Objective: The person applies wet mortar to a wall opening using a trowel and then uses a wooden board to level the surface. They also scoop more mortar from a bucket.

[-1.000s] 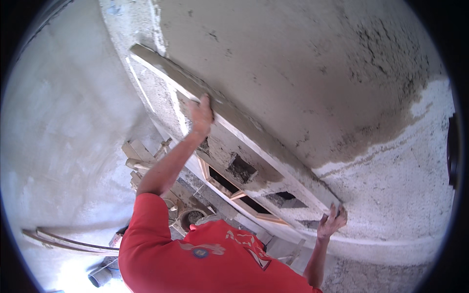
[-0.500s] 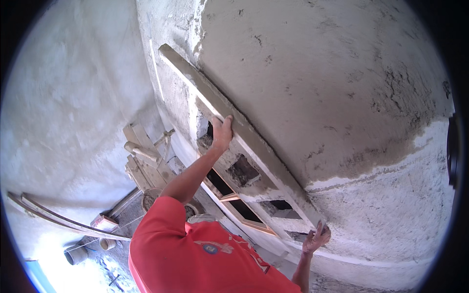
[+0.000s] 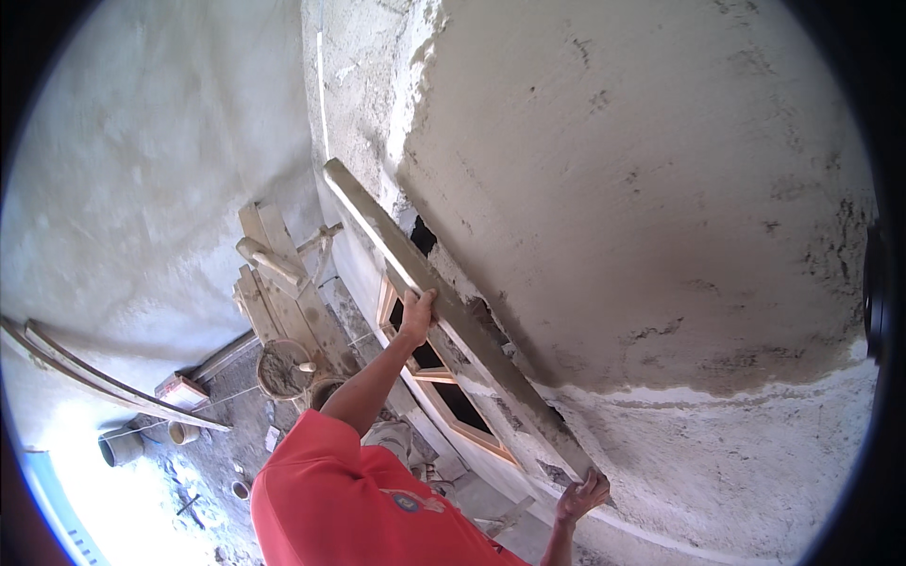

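With both hands I hold a long mortar-smeared straightedge [image 3: 396, 243] aslant across the wall. My left hand [image 3: 416, 317] is closed round its lower edge near the middle. At the lower right end, my right hand [image 3: 582, 495] grips the board with bent fingers. Smooth wet plaster [image 3: 642, 217] covers the wall above the board. Behind and below the board are dark holes [image 3: 422, 236] in the wall, partly hidden by it. A wooden frame [image 3: 435, 375] with dark openings lies below my left hand.
To the left, wooden planks [image 3: 274, 245] form a stand. A bucket of mortar [image 3: 283, 368] with a tool handle in it stands beside them. Long curved-looking strips [image 3: 104, 377] lean by the left wall. A grey bucket [image 3: 121, 447] is on the rubble-strewn floor.
Both hands have carried the straightedge down the wall, away from the smooth plaster. A wall hole now shows above it. My view has shifted, and the mortar bucket is more visible.
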A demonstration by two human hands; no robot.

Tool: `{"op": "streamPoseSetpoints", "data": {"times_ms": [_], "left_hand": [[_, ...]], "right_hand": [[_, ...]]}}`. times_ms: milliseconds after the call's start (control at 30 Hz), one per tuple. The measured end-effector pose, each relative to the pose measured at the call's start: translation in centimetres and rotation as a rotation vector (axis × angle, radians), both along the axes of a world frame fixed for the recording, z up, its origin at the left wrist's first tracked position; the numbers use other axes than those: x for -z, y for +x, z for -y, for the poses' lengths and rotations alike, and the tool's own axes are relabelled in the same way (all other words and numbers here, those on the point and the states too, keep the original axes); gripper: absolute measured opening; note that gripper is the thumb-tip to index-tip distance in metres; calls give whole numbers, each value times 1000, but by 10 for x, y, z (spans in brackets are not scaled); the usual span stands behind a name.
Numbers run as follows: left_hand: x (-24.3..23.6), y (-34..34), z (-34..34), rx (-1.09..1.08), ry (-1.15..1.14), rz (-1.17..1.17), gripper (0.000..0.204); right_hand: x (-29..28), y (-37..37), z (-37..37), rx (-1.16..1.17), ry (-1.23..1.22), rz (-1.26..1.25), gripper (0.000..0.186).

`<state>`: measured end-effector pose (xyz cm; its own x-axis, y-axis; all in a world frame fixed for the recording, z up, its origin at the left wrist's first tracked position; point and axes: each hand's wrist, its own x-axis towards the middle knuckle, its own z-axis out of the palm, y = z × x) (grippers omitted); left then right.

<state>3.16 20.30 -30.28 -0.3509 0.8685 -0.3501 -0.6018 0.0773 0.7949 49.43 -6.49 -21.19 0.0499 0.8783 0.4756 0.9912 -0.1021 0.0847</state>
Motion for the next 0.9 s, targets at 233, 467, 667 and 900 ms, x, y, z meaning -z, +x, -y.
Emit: {"op": "streamPoseSetpoints", "data": {"times_ms": [233, 467, 667, 900], "left_hand": [[7, 20, -39, 4, 130, -43, 26], [-4, 14, -73, -155, 259, -228, 30], [-155, -19, -92, -102, 297, -270, 37], [-282, -70, -126, -143, 394, -269, 31]], "right_hand": [[36, 9, -16, 9, 41, -40, 50], [32, -4, -33, 16, 202, -6, 55], [-47, -40, -57, -33, 306, -6, 52], [-158, -87, -88, -121, 447, 35, 47]]}}
